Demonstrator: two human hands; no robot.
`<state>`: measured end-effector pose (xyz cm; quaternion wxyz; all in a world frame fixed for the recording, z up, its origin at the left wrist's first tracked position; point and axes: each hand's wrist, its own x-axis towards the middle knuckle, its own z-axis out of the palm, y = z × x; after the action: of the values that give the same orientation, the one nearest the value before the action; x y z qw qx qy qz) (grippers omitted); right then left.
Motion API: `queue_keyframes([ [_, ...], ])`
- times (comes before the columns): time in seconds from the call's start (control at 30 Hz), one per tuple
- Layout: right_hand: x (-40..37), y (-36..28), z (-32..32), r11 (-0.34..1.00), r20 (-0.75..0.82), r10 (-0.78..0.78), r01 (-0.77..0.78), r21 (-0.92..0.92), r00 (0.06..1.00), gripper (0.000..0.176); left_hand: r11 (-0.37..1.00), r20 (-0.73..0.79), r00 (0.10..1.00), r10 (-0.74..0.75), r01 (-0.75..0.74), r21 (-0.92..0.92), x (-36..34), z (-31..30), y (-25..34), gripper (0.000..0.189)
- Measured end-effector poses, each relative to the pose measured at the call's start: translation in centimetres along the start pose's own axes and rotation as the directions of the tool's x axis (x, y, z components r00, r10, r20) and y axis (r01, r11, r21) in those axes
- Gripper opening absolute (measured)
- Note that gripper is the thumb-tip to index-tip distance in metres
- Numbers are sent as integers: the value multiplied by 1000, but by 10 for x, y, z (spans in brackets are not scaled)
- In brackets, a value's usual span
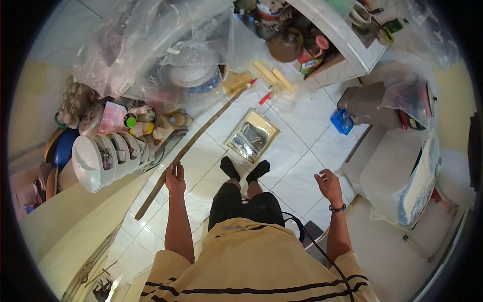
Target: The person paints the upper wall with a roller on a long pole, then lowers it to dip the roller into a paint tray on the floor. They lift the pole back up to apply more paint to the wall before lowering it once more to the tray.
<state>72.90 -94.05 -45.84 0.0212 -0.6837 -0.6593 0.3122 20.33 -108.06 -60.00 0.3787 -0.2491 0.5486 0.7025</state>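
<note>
My left hand (pixel 175 178) is closed around a long wooden pole (pixel 204 131), gripping it below its middle. The pole slants up and to the right, and a red and white piece shows at its far end. My right hand (pixel 328 186) is raised over the floor at the right, holding nothing, with its fingers loosely bent and apart. On the tiles between the hands and beyond my feet lies a shallow rectangular tray (pixel 274 132) with dark, shiny contents. Near the pole's far tip are pale yellow rollers (pixel 274 76) and a small red handle (pixel 265 98).
Clear plastic sheeting (pixel 115 50) drapes over items at the back left. A stack of white bowls (pixel 93 161) and bottles stands at left. A blue container (pixel 342 122), a brown bin (pixel 372 105) and a white plastic-covered appliance (pixel 387 166) are at right. A cupboard (pixel 347 63) is ahead.
</note>
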Motion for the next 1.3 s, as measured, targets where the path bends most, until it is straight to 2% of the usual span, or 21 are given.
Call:
queue_keyframes([
  [0.07, -28, -13, 2, 995, 46, 87, -90, 51, 995, 30, 998, -50, 997, -56, 55, -22, 17, -15, -3, 29],
  [0.17, -67, -18, 19, 991, 57, 115, -118, 60, 992, 28, 989, -196, 970, -142, 134, -56, 32, -35, -11, 30],
  [0.27, -84, -41, 31, 987, 88, 144, -149, 54, 986, 26, 951, -289, 916, -279, 223, -212, 71, -65, -22, 26],
  [0.43, -51, -57, 61, 996, 207, 80, -87, 23, 975, 21, 926, -453, 827, -334, 198, -322, 128, -111, -56, 25],
  [0.53, -28, -71, 67, 997, 332, 73, -64, -38, 941, 20, 888, -418, 831, -366, 177, -425, 172, -156, -87, 27],
  [0.67, 7, -65, 93, 994, 378, 0, 43, -104, 926, 20, 930, -536, 779, -327, 164, -330, 224, -187, -127, 27],
  [0.73, 24, -49, 108, 978, 417, 28, 61, -198, 908, 21, 924, -597, 721, -353, 170, -342, 257, -201, -146, 22],
  [0.83, 55, -36, 131, 977, 480, 65, 43, -211, 875, 20, 978, -721, 661, -207, 131, -161, 289, -203, -174, 19],
  [0.9, 82, -15, 150, 976, 504, 66, 49, -211, 861, 19, 981, -710, 700, -75, 180, 74, 316, -226, -201, 21],
  [0.93, 98, -4, 162, 976, 511, 66, 51, -211, 857, 19, 865, -641, 764, 71, 273, 421, 326, -241, -213, 23],
  [0.97, 118, 8, 176, 977, 518, 59, 57, -205, 853, 19, 157, -374, 882, 289, 341, 927, 333, -252, -222, 24],
  [1.0, 140, 14, 190, 985, 530, 19, 75, -155, 848, 17, -278, -202, 916, 347, 306, 911, 338, -261, -233, 25],
  [1.03, 162, 20, 201, 978, 533, 43, 74, -197, 845, 16, -422, -122, 922, 366, 282, 862, 346, -270, -241, 27],
  [1.07, 187, 21, 216, 969, 528, 68, 70, -237, 846, 15, -334, -170, 915, 366, 300, 894, 354, -279, -248, 28],
  [1.1, 212, 25, 232, 969, 507, 14, 115, -221, 862, 15, 94, -360, 885, 297, 347, 933, 372, -290, -256, 28],
  [1.13, 234, 32, 246, 965, 480, -42, 159, -207, 876, 14, 498, -534, 818, 215, 378, 780, 390, -302, -265, 28],
  [1.17, 257, 50, 262, 975, 457, -45, 139, -174, 888, 14, 18, -249, 921, 299, 255, 967, 385, -299, -271, 25],
  [1.2, 277, 64, 280, 982, 433, -45, 119, -145, 900, 14, -486, 61, 934, 353, 127, 865, 383, -307, -282, 23],
  [1.23, 298, 78, 294, 965, 435, -72, 173, -197, 897, 14, 437, -325, 929, 178, 222, 872, 408, -326, -298, 21],
  [1.27, 320, 84, 308, 942, 436, -97, 224, -249, 895, 14, 981, -653, 756, -29, 145, 125, 437, -355, -318, 20],
  [1.3, 343, 93, 321, 905, 442, -150, 303, -299, 885, 14, 989, -687, 727, -25, 120, 91, 451, -369, -335, 20],
])
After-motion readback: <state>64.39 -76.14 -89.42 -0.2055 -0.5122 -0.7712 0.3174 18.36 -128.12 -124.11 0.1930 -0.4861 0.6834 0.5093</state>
